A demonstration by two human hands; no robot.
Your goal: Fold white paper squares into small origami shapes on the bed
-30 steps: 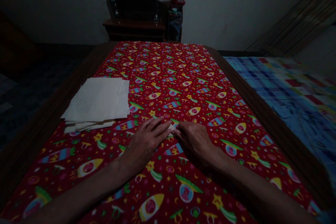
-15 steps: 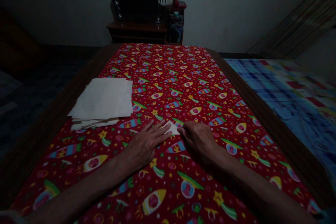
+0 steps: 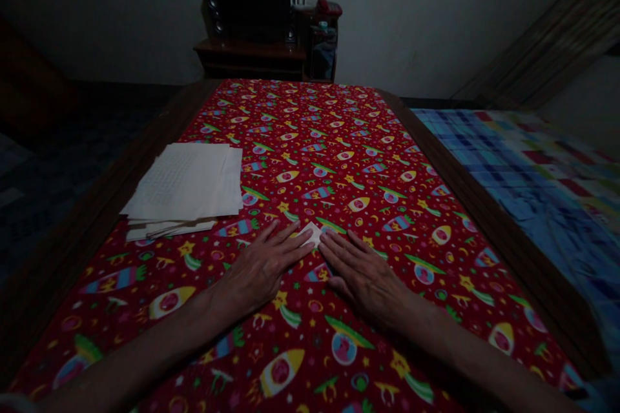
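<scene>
A small folded piece of white paper (image 3: 312, 233) lies on the red patterned cloth (image 3: 358, 168), between my two hands. My left hand (image 3: 264, 264) rests flat, its fingers stretched over the paper's left side. From the right, my right hand (image 3: 363, 271) lies flat as well, fingertips at the paper's right edge and thumb held apart. Fingers cover parts of the paper, so its full outline is hidden. To the left of my left hand sits a stack of white paper sheets (image 3: 181, 181), the top one bearing faint writing.
The cloth covers a table with a dark wooden border (image 3: 465, 200). Beyond its far end stand a black monitor (image 3: 249, 0) and speakers on a wooden desk (image 3: 249, 51). A bed with a blue checked cover (image 3: 508, 187) is on the right.
My right hand has opened from closed fingers at the paper's right corner to a flat hand, moving slightly left over that corner. My left hand stays nearly in place on the paper.
</scene>
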